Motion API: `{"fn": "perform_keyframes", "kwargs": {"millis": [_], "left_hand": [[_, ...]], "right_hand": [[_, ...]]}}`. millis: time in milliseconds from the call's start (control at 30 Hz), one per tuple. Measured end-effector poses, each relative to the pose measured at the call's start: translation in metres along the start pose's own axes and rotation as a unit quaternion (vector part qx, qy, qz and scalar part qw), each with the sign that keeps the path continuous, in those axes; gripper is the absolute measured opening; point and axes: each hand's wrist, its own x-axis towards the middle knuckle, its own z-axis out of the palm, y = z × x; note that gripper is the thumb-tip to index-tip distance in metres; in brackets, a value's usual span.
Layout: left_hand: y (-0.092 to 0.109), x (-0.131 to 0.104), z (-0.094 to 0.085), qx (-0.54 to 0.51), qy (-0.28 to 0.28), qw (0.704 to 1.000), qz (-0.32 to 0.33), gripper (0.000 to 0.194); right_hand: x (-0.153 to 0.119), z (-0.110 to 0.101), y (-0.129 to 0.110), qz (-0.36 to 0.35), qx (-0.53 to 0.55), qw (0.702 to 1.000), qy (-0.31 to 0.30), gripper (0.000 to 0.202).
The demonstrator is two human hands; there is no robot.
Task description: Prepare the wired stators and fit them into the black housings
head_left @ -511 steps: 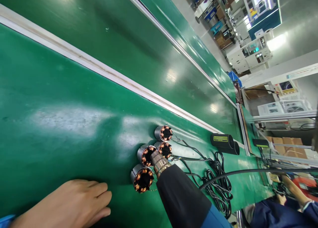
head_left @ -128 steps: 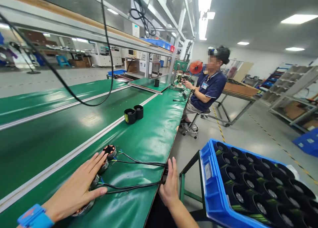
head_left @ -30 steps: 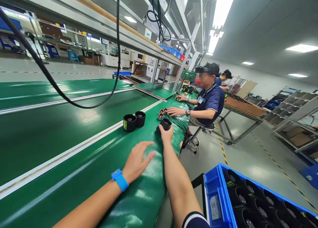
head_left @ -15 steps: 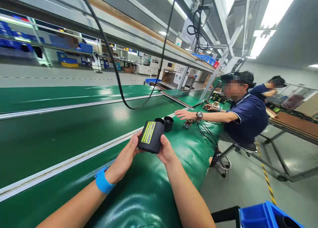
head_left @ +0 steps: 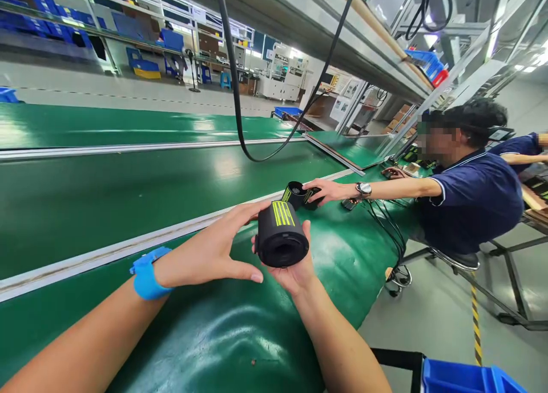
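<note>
A black cylindrical housing (head_left: 281, 239) with a yellow-green striped label is tilted so that its round opening faces me. My right hand (head_left: 295, 267) grips it from below and the right side. My left hand (head_left: 214, 247), with a blue band at the wrist, is open beside it, thumb spread wide. The left fingertips reach the housing's upper left edge; whether they touch it I cannot tell. Just behind stand two similar black housings (head_left: 294, 194), one of them grasped by a co-worker's hand (head_left: 325, 191).
A green mat (head_left: 257, 336) covers the bench, bordered by a white rail (head_left: 128, 250). A black cable (head_left: 240, 113) hangs in a loop ahead. At right sits a co-worker (head_left: 471, 181) near several dark wires (head_left: 387, 227). A blue bin (head_left: 462, 376) is at lower right.
My left hand has let go and spread open, while the housing has turned its opening toward me in my right hand. The co-worker's hand has reached onto a housing behind. My view has shifted.
</note>
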Motion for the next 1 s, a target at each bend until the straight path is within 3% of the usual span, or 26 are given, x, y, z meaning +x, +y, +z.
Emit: {"fn": "perform_keyframes", "kwargs": {"millis": [267,467,767,1000], "left_hand": [[0.009,-0.001,0.006,0.008,0.019,0.999,-0.026,0.092],[0.014,-0.002,0.007,0.007,0.027,0.999,-0.042,0.088],[0.015,-0.005,0.002,-0.003,0.031,0.999,-0.044,0.074],[0.015,-0.007,0.003,-0.024,0.038,0.997,-0.059,0.072]], "right_hand": [[-0.004,0.010,0.001,0.006,0.053,0.999,-0.013,0.071],[-0.003,0.008,0.005,0.007,0.027,1.000,0.003,0.080],[0.000,0.000,0.008,0.008,-0.027,0.999,-0.042,0.092],[0.001,0.005,0.008,-0.010,-0.039,0.998,-0.041,0.092]]}}
